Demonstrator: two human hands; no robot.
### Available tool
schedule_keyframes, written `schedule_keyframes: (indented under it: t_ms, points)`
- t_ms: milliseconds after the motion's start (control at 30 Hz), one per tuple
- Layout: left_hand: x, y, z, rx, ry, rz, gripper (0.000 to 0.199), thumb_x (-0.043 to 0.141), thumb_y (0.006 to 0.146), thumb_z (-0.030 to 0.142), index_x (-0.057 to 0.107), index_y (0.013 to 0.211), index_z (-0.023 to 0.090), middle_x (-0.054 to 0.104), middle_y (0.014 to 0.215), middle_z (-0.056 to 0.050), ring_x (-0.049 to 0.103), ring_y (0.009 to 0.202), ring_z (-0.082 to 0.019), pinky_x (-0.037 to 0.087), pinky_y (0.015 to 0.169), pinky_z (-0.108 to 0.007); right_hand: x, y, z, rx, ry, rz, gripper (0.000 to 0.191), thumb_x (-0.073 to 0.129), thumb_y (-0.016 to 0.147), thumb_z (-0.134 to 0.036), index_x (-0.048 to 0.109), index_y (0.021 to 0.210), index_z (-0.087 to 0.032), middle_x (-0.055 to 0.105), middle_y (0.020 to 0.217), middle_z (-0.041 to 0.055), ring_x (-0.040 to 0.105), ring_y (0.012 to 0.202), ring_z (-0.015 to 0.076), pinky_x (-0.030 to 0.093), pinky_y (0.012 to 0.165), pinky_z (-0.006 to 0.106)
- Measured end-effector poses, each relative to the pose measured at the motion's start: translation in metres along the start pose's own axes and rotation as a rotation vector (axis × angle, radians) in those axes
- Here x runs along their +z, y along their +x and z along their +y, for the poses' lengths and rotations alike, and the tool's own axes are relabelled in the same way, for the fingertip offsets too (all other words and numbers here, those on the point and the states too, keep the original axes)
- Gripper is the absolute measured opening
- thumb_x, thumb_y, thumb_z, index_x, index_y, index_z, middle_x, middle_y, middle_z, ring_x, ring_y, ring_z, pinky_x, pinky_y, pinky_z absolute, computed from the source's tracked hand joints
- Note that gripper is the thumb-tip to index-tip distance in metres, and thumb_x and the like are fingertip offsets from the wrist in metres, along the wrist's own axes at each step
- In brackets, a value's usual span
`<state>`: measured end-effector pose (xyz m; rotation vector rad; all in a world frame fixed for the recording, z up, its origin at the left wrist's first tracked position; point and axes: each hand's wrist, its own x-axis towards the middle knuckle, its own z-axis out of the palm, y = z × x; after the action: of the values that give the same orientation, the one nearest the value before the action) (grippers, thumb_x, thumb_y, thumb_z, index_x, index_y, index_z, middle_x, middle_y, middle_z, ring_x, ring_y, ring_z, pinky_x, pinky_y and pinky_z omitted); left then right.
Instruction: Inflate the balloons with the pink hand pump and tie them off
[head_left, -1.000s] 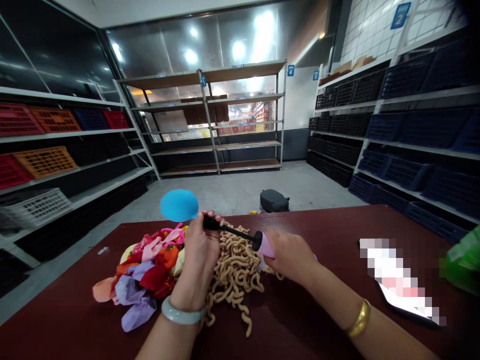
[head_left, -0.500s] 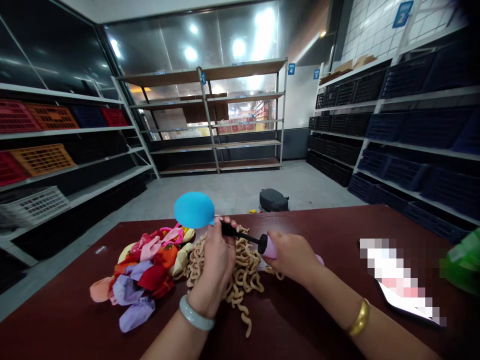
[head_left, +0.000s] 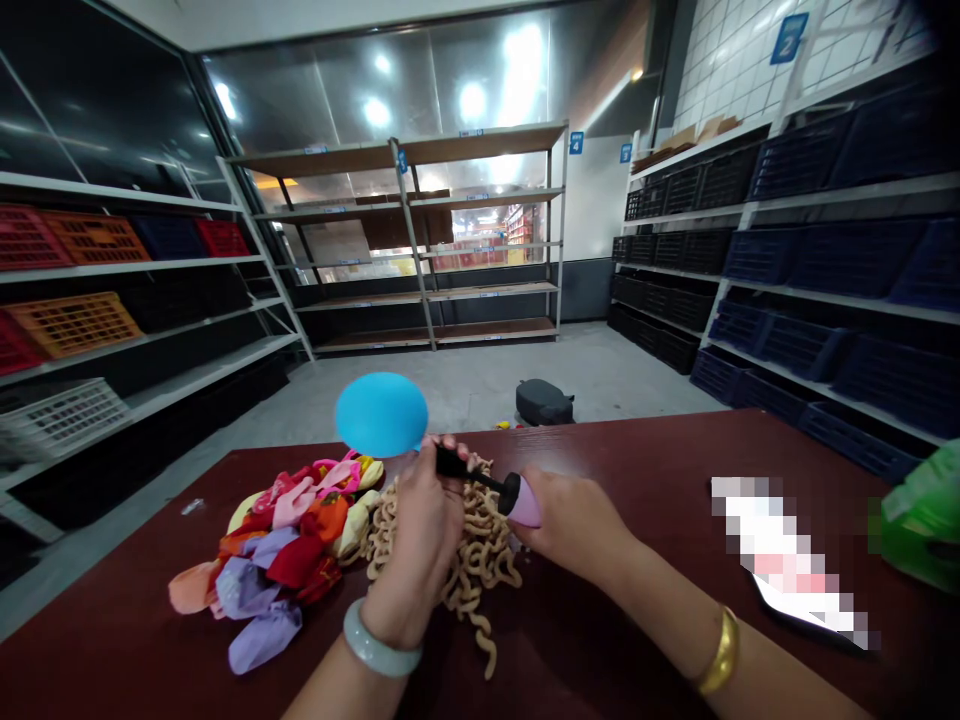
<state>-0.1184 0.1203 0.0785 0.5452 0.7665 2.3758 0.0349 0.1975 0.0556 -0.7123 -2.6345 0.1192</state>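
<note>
A partly inflated blue balloon [head_left: 382,414] sits on the black nozzle end of a hand pump [head_left: 487,481]. My left hand [head_left: 431,500] is closed around that nozzle end and the balloon's neck. Wrapped round the pump's light purple body is my right hand [head_left: 566,520]. Under and behind my left hand lies a heap of beige, curly, string-like pieces [head_left: 480,550]. Just left of it is a pile of limp balloons [head_left: 292,540] in red, orange, pink, purple and pale yellow.
A flat object with a blurred-out surface [head_left: 795,560] lies on the dark red table [head_left: 622,450] at right, beside a green bag [head_left: 926,515]. On the floor beyond is a dark grey bag [head_left: 544,401]. Shelves with crates [head_left: 780,345] line both sides.
The blue balloon looks slightly bigger. My right hand has moved closer to my left, so less of the pump's black rod shows. The view has shifted a little.
</note>
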Motion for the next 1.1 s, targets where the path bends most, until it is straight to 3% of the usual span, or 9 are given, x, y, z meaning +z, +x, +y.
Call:
schedule_keyframes:
  t_ms: [133, 233, 400, 667, 800, 967, 1100]
  points:
    - [-0.025, 0.035, 0.037, 0.086, -0.034, 0.063, 0.016, 0.067, 0.075, 0.018, 0.051, 0.075, 0.015, 0.052, 0.072, -0.001, 0.053, 0.064, -0.015, 0.042, 0.053, -0.026, 0.003, 0.001, 0.005, -0.006, -0.019, -0.024, 0.029, 0.057, 0.077, -0.047, 0.051, 0.09, -0.022, 0.068, 0.08, 0.0035, 0.063, 0.067, 0.0207, 0.025, 0.052, 0.028]
    - [-0.038, 0.047, 0.048, 0.093, -0.055, 0.082, 0.016, 0.067, 0.074, 0.016, 0.052, 0.074, 0.015, 0.053, 0.07, -0.001, 0.053, 0.062, -0.014, 0.042, 0.053, -0.025, 0.005, 0.002, 0.009, -0.007, -0.037, -0.031, 0.027, 0.058, 0.076, -0.045, 0.05, 0.09, -0.023, 0.068, 0.08, 0.003, 0.064, 0.069, 0.0218, 0.026, 0.052, 0.029]
    - [-0.033, 0.037, 0.028, 0.124, -0.056, 0.089, 0.017, 0.069, 0.076, 0.023, 0.053, 0.076, 0.016, 0.054, 0.071, -0.001, 0.054, 0.064, -0.014, 0.044, 0.056, -0.027, 0.007, 0.002, 0.018, 0.02, -0.099, -0.075, 0.026, 0.06, 0.075, -0.039, 0.05, 0.093, -0.023, 0.068, 0.08, 0.0037, 0.065, 0.069, 0.0229, 0.029, 0.054, 0.029]
    - [-0.004, -0.01, -0.025, -0.017, -0.022, 0.011, 0.016, 0.067, 0.08, 0.026, 0.054, 0.082, 0.017, 0.053, 0.078, -0.001, 0.054, 0.068, -0.013, 0.046, 0.064, -0.027, 0.005, -0.001, 0.008, 0.019, -0.051, -0.042, 0.028, 0.058, 0.075, -0.041, 0.05, 0.094, -0.022, 0.069, 0.083, 0.0042, 0.065, 0.071, 0.0236, 0.031, 0.055, 0.03]
    - [0.004, -0.027, -0.042, -0.058, -0.021, -0.008, 0.014, 0.063, 0.084, 0.029, 0.054, 0.084, 0.018, 0.053, 0.078, -0.001, 0.054, 0.068, -0.013, 0.047, 0.065, -0.027, 0.004, -0.002, 0.004, 0.014, -0.03, -0.034, 0.029, 0.059, 0.075, -0.041, 0.049, 0.094, -0.022, 0.068, 0.085, 0.0042, 0.066, 0.073, 0.0236, 0.032, 0.056, 0.03]
    - [0.008, -0.026, -0.037, -0.061, -0.02, -0.01, 0.016, 0.064, 0.082, 0.028, 0.054, 0.083, 0.017, 0.053, 0.078, -0.001, 0.054, 0.067, -0.012, 0.046, 0.062, -0.027, 0.003, -0.002, 0.0, 0.027, -0.005, -0.042, 0.026, 0.058, 0.077, -0.039, 0.05, 0.093, -0.022, 0.068, 0.084, 0.0034, 0.066, 0.072, 0.022, 0.032, 0.055, 0.029]
    - [-0.001, -0.002, -0.01, -0.005, 0.001, 0.02, 0.017, 0.067, 0.078, 0.025, 0.053, 0.079, 0.016, 0.054, 0.074, -0.001, 0.055, 0.064, -0.014, 0.045, 0.058, -0.027, 0.003, -0.001, 0.0, 0.025, 0.021, -0.028, 0.027, 0.057, 0.079, -0.045, 0.051, 0.092, -0.022, 0.068, 0.084, 0.0032, 0.065, 0.073, 0.0217, 0.031, 0.055, 0.029]
